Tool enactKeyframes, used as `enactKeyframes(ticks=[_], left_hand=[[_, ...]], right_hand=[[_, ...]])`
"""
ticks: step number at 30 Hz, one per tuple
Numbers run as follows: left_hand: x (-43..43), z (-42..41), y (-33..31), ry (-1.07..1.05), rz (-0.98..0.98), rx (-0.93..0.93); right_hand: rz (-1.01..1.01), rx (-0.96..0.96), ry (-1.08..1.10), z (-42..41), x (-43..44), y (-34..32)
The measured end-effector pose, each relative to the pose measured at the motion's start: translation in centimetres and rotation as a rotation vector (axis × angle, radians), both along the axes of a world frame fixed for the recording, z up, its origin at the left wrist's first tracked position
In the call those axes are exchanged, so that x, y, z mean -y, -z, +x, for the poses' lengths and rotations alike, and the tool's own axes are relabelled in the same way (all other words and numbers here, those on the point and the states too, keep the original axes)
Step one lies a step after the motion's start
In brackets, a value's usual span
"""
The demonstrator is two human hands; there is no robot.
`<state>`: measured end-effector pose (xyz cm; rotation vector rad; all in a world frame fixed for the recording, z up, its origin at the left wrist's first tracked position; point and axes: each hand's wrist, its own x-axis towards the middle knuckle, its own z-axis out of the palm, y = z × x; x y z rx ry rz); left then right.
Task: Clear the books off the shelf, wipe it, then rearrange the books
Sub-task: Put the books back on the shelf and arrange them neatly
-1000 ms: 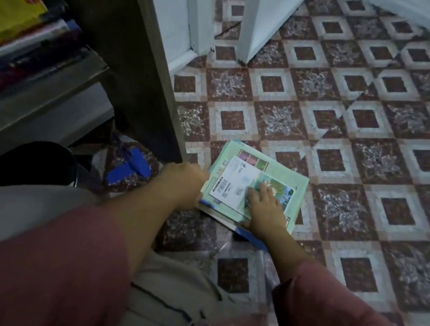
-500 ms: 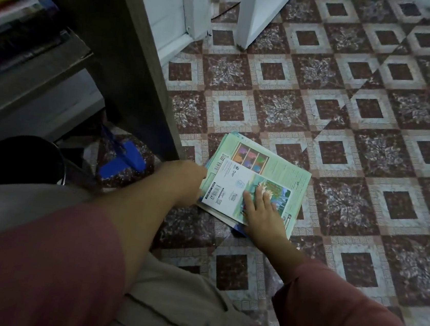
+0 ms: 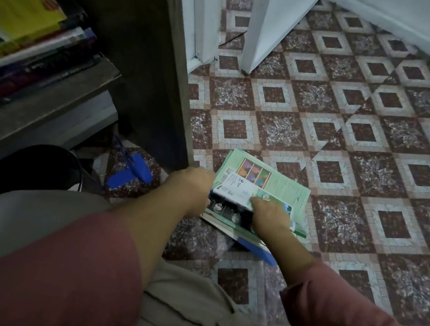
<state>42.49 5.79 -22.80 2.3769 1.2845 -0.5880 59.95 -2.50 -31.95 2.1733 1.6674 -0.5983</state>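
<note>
apparently mid-clearing: parting the stack of books (image 3: 281,186) on the floor (image 3: 371,143) beside the shelf (image 3: 43,108), with left hand (image 3: 189,186) curled on its left edge and right hand (image 3: 269,216) pinching the upper covers; probably calls next for a two-handed lift.

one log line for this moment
left hand: grips floor stack | right hand: holds top booklets | shelf: other books

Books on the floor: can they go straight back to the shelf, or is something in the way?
The dark side panel stands upright between the pile of books and the shelf, so they likely need to go round its front edge. A stack of other books lies on the shelf.
</note>
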Motion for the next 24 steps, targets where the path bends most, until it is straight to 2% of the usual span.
enactKeyframes(ticks=[3,6,11,13,16,19,24], left_hand=[[0.5,0.8,-1.5,0.067,0.136,0.09],[1.0,1.4,-3.8,0.191,0.285,0.164],[1.3,-0.5,-10.6,0.256,0.407,0.115],[1.2,-2.6,-13.9,0.257,0.363,0.072],[1.2,-6.5,-19.0,0.189,0.355,0.043],[1.0,-10.8,-23.5,0.132,0.478,-0.052],[1.3,-20.2,-28.3,-0.154,0.719,-0.124]], right_hand=[[0.093,0.065,0.036,-0.7,-0.4,-4.7],[0.156,0.031,0.052,-1.3,-0.3,-10.4],[0.23,-0.053,-0.132,-3.0,0.2,-19.4],[0.257,-0.097,-0.216,-4.4,0.2,-22.4],[0.32,-0.174,-0.32,-7.2,-0.7,-26.7],[0.429,-0.251,-0.422,-10.9,-2.5,-30.6],[0.672,-0.285,-0.595,-19.9,-6.8,-34.2]])
